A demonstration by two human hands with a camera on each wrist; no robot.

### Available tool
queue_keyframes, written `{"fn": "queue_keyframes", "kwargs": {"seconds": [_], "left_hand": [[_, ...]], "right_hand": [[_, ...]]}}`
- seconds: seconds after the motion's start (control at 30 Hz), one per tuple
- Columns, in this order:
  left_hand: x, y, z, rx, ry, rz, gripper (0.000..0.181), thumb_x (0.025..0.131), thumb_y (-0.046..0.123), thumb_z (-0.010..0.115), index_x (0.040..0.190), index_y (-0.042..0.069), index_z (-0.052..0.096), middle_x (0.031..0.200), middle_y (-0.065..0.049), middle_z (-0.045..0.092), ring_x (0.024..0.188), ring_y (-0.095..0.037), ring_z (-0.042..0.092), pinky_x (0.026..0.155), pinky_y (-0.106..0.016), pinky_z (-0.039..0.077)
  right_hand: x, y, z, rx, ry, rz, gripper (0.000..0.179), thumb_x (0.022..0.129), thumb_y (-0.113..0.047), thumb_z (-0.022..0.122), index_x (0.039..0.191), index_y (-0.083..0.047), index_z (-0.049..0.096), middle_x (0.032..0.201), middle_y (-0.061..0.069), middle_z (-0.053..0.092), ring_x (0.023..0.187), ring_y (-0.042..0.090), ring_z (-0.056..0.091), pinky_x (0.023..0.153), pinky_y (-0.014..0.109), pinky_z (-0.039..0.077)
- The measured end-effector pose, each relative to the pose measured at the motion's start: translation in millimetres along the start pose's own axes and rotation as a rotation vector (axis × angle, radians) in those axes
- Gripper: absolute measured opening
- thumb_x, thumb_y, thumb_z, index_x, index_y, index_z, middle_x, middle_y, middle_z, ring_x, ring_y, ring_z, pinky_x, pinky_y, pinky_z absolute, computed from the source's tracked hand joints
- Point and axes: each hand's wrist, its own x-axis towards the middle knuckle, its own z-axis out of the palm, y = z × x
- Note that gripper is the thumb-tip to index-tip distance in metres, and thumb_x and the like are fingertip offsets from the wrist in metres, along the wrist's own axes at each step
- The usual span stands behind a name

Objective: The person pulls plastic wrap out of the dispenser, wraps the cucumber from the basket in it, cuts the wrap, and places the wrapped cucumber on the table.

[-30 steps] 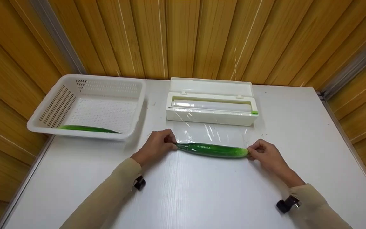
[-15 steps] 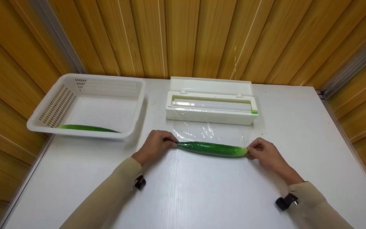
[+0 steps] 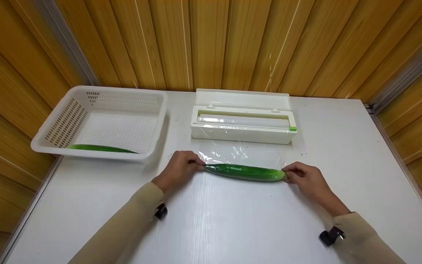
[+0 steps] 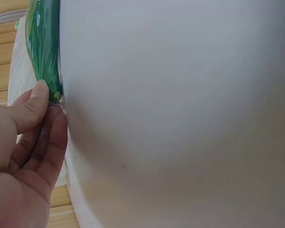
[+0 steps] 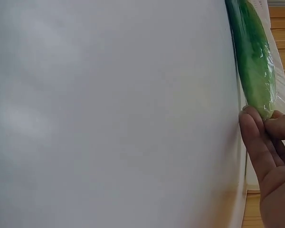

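A long green cucumber (image 3: 245, 172) lies crosswise on the white table, glossy with clear cling film (image 3: 240, 152) over it. The film stretches back from the cucumber to the dispenser box (image 3: 244, 134). My left hand (image 3: 180, 167) pinches the cucumber's dark, narrow end; in the left wrist view the thumb (image 4: 38, 97) lies against that tip. At the pale end, my right hand (image 3: 308, 179) pinches the wrapped tip between thumb and fingers. In the right wrist view the film looks wrinkled and shiny on the cucumber (image 5: 256, 61).
Behind the cucumber, the dispenser's lid (image 3: 244, 99) stands raised, showing the film roll (image 3: 244, 120) inside. A green slider (image 3: 293, 128) sits at its right end. At the left, a white perforated basket (image 3: 161, 121) holds another cucumber (image 3: 99, 148). Wood-look panels (image 3: 211, 44) rise behind the table.
My right hand's fingers have shifted slightly at the pale end of the cucumber. The left hand keeps its pinch, and the cucumber has barely moved.
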Motion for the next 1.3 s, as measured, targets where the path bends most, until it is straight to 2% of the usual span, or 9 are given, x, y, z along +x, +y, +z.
{"fn": "queue_keyframes", "kwargs": {"seconds": [0.2, 0.3, 0.4, 0.57, 0.7, 0.9, 1.1, 1.3], "left_hand": [[-3.7, -0.6, -0.4, 0.008, 0.002, 0.023, 0.010, 0.093, -0.006, 0.077, 0.097, 0.001, 0.083, 0.095, -0.009, 0.077, 0.096, -0.026, 0.074, 0.089, -0.038, 0.059], [-4.9, 0.7, -0.6, 0.063, -0.024, 0.052, 0.012, 0.095, -0.007, 0.074, 0.101, -0.001, 0.082, 0.097, -0.010, 0.076, 0.096, -0.026, 0.073, 0.088, -0.038, 0.059], [-5.3, 2.8, -0.5, 0.124, -0.063, 0.070, 0.014, 0.096, -0.008, 0.072, 0.106, -0.005, 0.081, 0.100, -0.011, 0.074, 0.095, -0.026, 0.071, 0.086, -0.037, 0.059], [-5.5, 4.9, 0.7, 0.160, -0.099, 0.037, 0.024, 0.090, -0.006, 0.079, 0.114, -0.006, 0.079, 0.102, -0.011, 0.072, 0.090, -0.022, 0.066, 0.079, -0.036, 0.058], [-3.5, 4.2, 2.6, 0.184, -0.077, 0.039, 0.024, 0.087, -0.003, 0.085, 0.110, -0.005, 0.080, 0.100, -0.011, 0.073, 0.091, -0.022, 0.068, 0.081, -0.035, 0.059], [-0.2, 2.7, 4.5, 0.184, -0.041, 0.048, 0.017, 0.089, 0.002, 0.085, 0.104, -0.003, 0.082, 0.095, -0.009, 0.073, 0.092, -0.025, 0.071, 0.085, -0.036, 0.059], [-0.9, 2.4, 4.6, 0.225, -0.026, 0.085, 0.017, 0.093, 0.003, 0.081, 0.108, -0.003, 0.081, 0.097, -0.010, 0.067, 0.092, -0.027, 0.070, 0.084, -0.038, 0.058], [-1.6, 4.7, 3.6, 0.212, -0.025, 0.049, 0.022, 0.097, 0.003, 0.077, 0.117, -0.004, 0.079, 0.105, -0.009, 0.061, 0.099, -0.025, 0.066, 0.088, -0.037, 0.056]], "right_hand": [[-2.9, 2, -3, -0.185, -0.020, -0.101, 0.029, 0.092, 0.011, 0.075, 0.117, -0.003, 0.078, 0.114, 0.010, 0.075, 0.104, 0.016, 0.072, 0.085, 0.019, 0.057], [-2.8, 3, -3, -0.201, -0.054, -0.097, 0.034, 0.089, 0.010, 0.079, 0.121, -0.002, 0.076, 0.116, 0.009, 0.074, 0.105, 0.019, 0.073, 0.086, 0.020, 0.057], [-1.1, 3, -2, -0.219, -0.051, -0.084, 0.034, 0.088, 0.005, 0.084, 0.120, -0.002, 0.074, 0.114, 0.010, 0.075, 0.101, 0.020, 0.074, 0.085, 0.021, 0.057], [3.4, 4, 0, -0.250, -0.002, -0.073, 0.027, 0.087, -0.005, 0.088, 0.112, -0.005, 0.076, 0.108, 0.008, 0.077, 0.095, 0.017, 0.072, 0.080, 0.018, 0.055], [6.2, 7, 0, -0.248, 0.009, -0.059, 0.024, 0.087, -0.006, 0.088, 0.109, -0.008, 0.078, 0.109, 0.006, 0.078, 0.098, 0.015, 0.071, 0.081, 0.016, 0.052], [10.6, 9, -2, -0.270, 0.000, -0.052, 0.019, 0.091, -0.009, 0.084, 0.109, -0.008, 0.078, 0.108, 0.005, 0.078, 0.099, 0.014, 0.069, 0.083, 0.015, 0.051], [13.3, 6, -1, -0.213, -0.026, -0.029, 0.015, 0.097, -0.007, 0.078, 0.111, -0.003, 0.076, 0.106, 0.009, 0.076, 0.090, 0.011, 0.069, 0.076, 0.021, 0.057], [16.7, 4, 0, -0.196, -0.030, -0.041, 0.012, 0.099, -0.003, 0.074, 0.111, 0.000, 0.075, 0.100, 0.009, 0.074, 0.085, 0.015, 0.069, 0.072, 0.024, 0.058]]}}
